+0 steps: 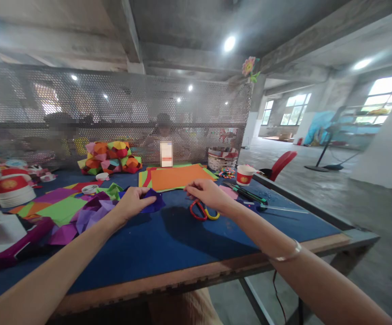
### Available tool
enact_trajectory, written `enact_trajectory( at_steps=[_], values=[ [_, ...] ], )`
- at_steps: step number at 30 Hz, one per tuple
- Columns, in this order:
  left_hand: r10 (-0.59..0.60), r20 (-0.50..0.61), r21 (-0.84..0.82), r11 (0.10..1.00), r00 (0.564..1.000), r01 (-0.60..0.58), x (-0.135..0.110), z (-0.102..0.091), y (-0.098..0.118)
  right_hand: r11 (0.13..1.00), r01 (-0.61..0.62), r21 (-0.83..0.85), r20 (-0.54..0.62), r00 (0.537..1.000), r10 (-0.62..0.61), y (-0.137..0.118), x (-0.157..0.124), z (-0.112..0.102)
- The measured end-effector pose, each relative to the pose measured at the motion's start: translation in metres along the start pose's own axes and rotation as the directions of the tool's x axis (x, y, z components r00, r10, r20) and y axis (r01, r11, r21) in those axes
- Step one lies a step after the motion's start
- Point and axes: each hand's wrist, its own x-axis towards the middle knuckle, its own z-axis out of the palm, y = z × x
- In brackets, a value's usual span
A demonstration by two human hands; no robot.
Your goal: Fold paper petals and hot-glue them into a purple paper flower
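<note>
My left hand (133, 204) pinches a dark blue folded paper piece (153, 201) between thumb and fingers, just over the blue tabletop. My right hand (204, 192) hovers to its right with the fingertips pressed together; whatever they hold, if anything, is too small to make out. Below that hand lie scissors (199, 211) with one red and one yellow handle loop. Folded purple paper pieces (92, 212) and green ones (113, 192) are heaped left of my left hand. Behind both hands, a stack of coloured sheets (179, 177) has orange on top.
A ball-like cluster of folded paper (111, 158) stands at the back, before a perforated metal screen (189, 108). On the right are a woven basket (221, 160), a paper cup (245, 175) and a dark cutter-like tool (245, 193). Stacked cups (13, 187) stand far left.
</note>
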Motion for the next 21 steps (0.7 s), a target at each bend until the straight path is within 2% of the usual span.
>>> enact_trajectory(
  at_steps=[2,4,8,11,14,21],
  values=[
    [-0.014,0.019,-0.018,1.000,1.000,0.015,0.000,0.000,0.000,0.957,-0.143,0.253,0.081,0.989,0.126,-0.003,0.022,0.017],
    [-0.019,0.026,-0.031,0.999,0.999,0.020,0.000,0.000,0.001,0.902,-0.212,0.377,0.154,0.974,0.165,-0.004,0.033,0.032],
    [-0.012,0.048,-0.046,0.999,0.999,0.014,0.000,0.002,0.001,0.857,-0.252,0.450,0.242,0.958,0.155,0.000,0.033,0.050],
    [-0.017,0.104,-0.084,0.996,0.994,0.026,0.000,0.004,0.001,0.805,-0.298,0.512,0.319,0.937,0.144,0.004,0.030,0.052],
    [-0.034,0.148,-0.109,0.993,0.988,0.051,-0.002,0.005,0.002,0.794,-0.309,0.524,0.361,0.924,0.122,0.008,0.029,0.051],
    [-0.049,0.162,-0.106,0.992,0.986,0.066,-0.005,0.004,0.006,0.794,-0.217,0.568,0.363,0.932,-0.006,0.016,0.030,0.051]
  ],
)
